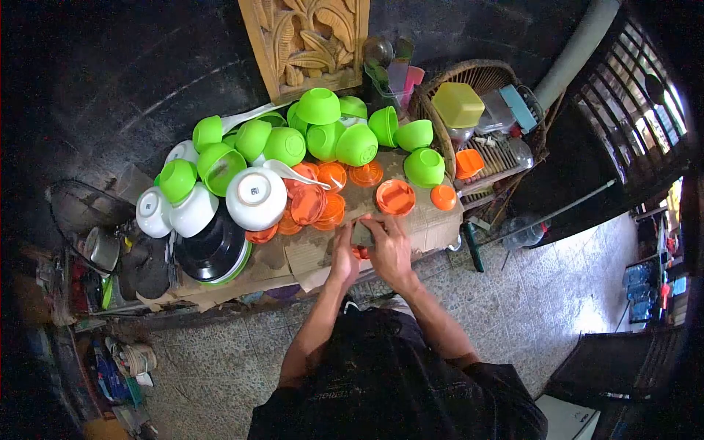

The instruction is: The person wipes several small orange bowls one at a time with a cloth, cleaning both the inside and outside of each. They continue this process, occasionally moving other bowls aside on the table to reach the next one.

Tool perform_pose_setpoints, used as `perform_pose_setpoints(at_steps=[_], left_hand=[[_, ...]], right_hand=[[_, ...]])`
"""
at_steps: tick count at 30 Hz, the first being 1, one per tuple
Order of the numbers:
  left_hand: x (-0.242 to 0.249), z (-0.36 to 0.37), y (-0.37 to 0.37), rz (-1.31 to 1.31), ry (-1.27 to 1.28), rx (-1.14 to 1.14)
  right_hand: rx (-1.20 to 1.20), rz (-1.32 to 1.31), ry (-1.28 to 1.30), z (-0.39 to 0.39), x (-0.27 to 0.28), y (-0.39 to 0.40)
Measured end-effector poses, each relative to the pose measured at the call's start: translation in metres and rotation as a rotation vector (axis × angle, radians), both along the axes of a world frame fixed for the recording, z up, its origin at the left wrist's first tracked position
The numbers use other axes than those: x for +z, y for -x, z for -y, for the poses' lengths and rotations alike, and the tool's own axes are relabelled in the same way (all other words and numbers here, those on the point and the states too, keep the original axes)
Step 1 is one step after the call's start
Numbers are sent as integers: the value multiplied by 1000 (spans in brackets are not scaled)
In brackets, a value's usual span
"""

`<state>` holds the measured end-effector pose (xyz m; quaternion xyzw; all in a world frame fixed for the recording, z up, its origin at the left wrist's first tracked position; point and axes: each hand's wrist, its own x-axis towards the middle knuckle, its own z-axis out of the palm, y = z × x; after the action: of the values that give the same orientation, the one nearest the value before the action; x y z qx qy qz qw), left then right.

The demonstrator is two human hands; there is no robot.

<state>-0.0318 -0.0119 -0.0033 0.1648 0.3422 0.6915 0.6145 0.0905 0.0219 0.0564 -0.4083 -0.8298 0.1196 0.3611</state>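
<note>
My left hand (343,257) and my right hand (390,251) meet over the front edge of the cardboard-covered table. Both are closed around a small orange-and-grey object (362,235); the fingers hide much of it, and I cannot make out its kind. Just beyond them lies an orange saucer-like dish (396,197). To the left, several orange lids or saucers (308,204) are heaped together. A white bowl (256,199) sits upside down beside them, with a white spoon (290,173) next to it. Several green bowls (357,145) are piled at the back.
Black plates (213,248) are stacked at the left front. A wicker rack (437,110) at the right bears a yellow container (458,105) and other plastic boxes. Behind the bowls stands a carved wooden panel (308,40). A small orange lid (443,197) lies near the right end.
</note>
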Motion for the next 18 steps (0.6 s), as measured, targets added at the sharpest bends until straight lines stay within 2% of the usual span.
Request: perform_pose_setpoints(at_steps=[2,5,7,8,9,12,14,18], left_hand=[[2,2,1,-26,46,26],[-8,3,8,136,-25,-113],[5,3,4,197,-51,-113],[11,4,2,255,-75,-112],[11,2,1,256,-75,-113],[6,1,0,205,-107,-84],[-4,-1,2,78,-72,-54],[8,3,1,80,-70,-49]], right_hand=[[57,-36,68,12,3,6],[126,-11,20,22,-8,4],[150,-12,-6,31,-4,0],[163,-18,73,37,0,-4],[175,-25,151,40,2,-8],[198,8,163,41,4,-26],[195,55,144,34,2,-40],[150,63,83,14,-4,-52]])
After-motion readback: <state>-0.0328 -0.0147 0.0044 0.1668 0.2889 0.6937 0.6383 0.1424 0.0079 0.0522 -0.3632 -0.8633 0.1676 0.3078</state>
